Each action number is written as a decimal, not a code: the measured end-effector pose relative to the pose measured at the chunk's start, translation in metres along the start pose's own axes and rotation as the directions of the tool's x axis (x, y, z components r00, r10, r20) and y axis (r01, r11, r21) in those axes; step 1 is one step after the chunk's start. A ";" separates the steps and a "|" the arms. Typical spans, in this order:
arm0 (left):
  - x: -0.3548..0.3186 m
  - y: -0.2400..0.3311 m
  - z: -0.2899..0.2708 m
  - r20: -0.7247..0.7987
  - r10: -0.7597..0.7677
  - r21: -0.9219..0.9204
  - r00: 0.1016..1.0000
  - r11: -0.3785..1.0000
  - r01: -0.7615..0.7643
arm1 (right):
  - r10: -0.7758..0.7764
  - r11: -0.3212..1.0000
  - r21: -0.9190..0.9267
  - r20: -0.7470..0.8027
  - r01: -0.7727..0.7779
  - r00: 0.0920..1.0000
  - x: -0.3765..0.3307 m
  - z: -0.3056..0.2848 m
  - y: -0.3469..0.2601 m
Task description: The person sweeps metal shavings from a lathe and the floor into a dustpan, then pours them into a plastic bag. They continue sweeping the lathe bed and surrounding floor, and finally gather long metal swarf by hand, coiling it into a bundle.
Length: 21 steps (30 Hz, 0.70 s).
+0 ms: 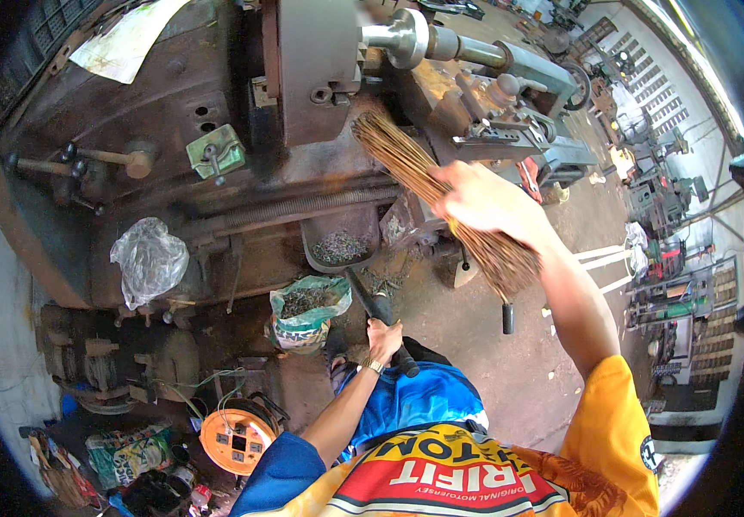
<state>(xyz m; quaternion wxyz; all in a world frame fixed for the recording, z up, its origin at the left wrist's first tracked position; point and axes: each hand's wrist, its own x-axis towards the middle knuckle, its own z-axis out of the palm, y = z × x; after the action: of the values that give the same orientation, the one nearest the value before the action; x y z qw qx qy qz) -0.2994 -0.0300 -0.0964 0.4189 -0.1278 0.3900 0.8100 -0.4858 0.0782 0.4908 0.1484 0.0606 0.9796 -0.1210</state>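
Lower ctr.: wrapped snugly in L hand (382, 342), dark-handled tool (375, 303); prob. rigid, best taken by the long end. Upper ctr. to R of ctr.: clasped approx. mid-length in R hand (480, 202), stick broom (406, 162); likely light, stiff yet springy, tips apt to snap, best taken round the bundled middle. Upper L: brown metal machine (165, 86). R of ctr.: dull brown floor (518, 362), stained. Far R: pale wall (706, 129).

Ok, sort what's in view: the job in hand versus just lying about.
Probably in the job:
stick broom, in the right hand
dark long-handled tool, in the left hand
tray of metal shavings
open sack of shavings

Apparently just lying about:
clear plastic bag
orange cable reel
paper sheet
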 end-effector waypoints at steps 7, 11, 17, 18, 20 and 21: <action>-0.027 0.036 0.040 -0.128 0.210 0.324 0.969 0.933 -0.160 | 0.026 0.989 -0.146 0.353 0.028 0.935 0.012 0.022 0.004; -0.053 0.081 0.058 -0.237 0.165 0.405 0.957 0.913 -0.057 | -0.208 0.978 0.017 0.124 0.207 0.970 -0.044 0.002 0.019; -0.092 0.123 0.076 -0.176 0.147 0.672 0.973 0.741 0.010 | -0.021 0.873 0.484 -0.073 0.054 0.997 -0.133 0.026 0.016; -0.097 0.131 0.077 -0.242 0.070 0.436 0.968 0.899 0.044 | 0.023 0.849 0.529 -0.076 0.021 0.997 -0.151 0.038 0.016; -0.111 0.145 0.077 -0.344 -0.003 0.283 0.939 0.953 0.107 | 0.130 0.775 0.625 -0.009 -0.096 0.991 -0.178 0.063 0.019; -0.119 0.148 0.077 -0.257 0.083 0.489 0.963 0.871 0.056 | 0.231 0.582 0.771 0.148 -0.258 0.962 -0.194 0.073 0.021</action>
<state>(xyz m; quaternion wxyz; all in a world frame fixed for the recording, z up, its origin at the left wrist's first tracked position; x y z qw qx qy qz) -0.3323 -0.0927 0.0960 0.3748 -0.1235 0.6372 0.6620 -0.2783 0.0640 0.4778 0.1376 0.2513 0.8075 -0.5156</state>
